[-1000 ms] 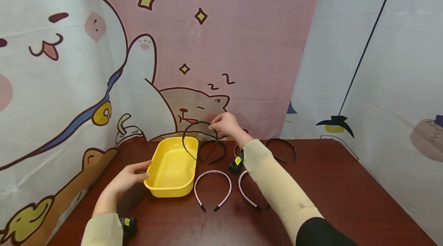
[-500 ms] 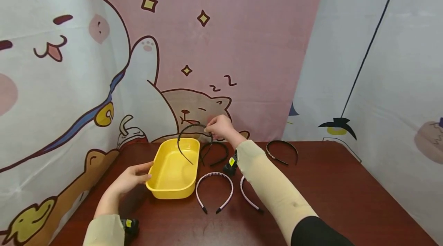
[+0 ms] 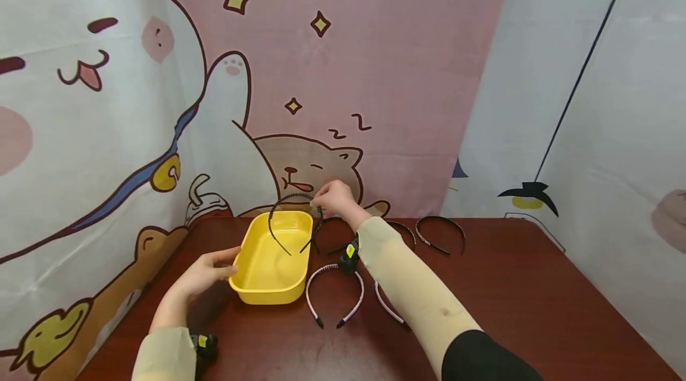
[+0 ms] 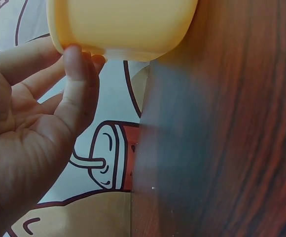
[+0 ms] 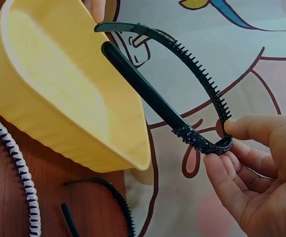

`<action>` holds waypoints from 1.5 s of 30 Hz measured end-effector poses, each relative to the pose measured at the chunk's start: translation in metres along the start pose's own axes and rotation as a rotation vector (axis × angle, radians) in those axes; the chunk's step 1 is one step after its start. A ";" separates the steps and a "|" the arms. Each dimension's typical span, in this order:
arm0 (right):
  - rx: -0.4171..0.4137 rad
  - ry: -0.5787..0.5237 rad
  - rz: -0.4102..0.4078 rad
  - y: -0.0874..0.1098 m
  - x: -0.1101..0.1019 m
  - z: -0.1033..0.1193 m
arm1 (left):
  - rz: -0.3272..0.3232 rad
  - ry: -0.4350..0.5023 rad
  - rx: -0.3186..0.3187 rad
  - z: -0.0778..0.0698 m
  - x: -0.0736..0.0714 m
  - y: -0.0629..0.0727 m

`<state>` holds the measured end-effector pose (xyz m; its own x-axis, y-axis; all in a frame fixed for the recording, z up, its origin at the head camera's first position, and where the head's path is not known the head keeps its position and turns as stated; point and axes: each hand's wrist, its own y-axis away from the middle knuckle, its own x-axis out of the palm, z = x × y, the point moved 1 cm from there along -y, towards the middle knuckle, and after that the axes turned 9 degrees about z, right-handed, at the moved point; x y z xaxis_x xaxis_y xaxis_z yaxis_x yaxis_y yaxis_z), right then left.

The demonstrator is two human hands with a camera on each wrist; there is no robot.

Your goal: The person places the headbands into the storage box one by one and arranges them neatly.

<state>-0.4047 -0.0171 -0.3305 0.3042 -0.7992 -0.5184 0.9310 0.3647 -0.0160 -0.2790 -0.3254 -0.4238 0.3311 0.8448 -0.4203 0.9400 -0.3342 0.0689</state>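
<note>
My right hand [image 3: 336, 197] pinches a black headband [image 5: 147, 91] near the top of its curve, between thumb and fingers. The headband has small teeth inside and a glittery, beaded outer face. Its two ends point down over the yellow plastic tray [image 3: 270, 296], held in the air above the tray's right side. At the tray's left side, my left hand [image 3: 200, 277] grips the rim with thumb and fingers. In the left wrist view, the thumb lies against the tray's corner. The tray's inside shows bare yellow.
A pale pink ribbed headband [image 3: 309, 289] lies right of the tray, with another pink headband [image 3: 387, 308] partly under the right sleeve. Behind them lie a black headband [image 3: 334, 219] and dark headbands farther right [image 3: 439, 218]. A patterned cloth [image 3: 396, 71] hangs at the table's back edge.
My right hand has moved left with the black headband, bringing it farther over the tray. The left hand keeps its grip on the rim.
</note>
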 end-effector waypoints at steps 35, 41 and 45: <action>0.090 0.011 0.058 -0.019 0.055 -0.013 | -0.010 0.039 0.009 0.005 0.001 0.000; 0.136 0.008 0.042 -0.022 0.064 -0.013 | -0.017 0.040 0.010 0.004 0.000 0.000; 0.128 -0.014 0.036 -0.023 0.067 -0.014 | -0.016 0.036 0.018 0.003 -0.001 -0.001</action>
<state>-0.4088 -0.0720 -0.3767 0.3395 -0.7936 -0.5049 0.9373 0.3300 0.1116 -0.2805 -0.3277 -0.4260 0.3189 0.8644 -0.3887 0.9437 -0.3275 0.0461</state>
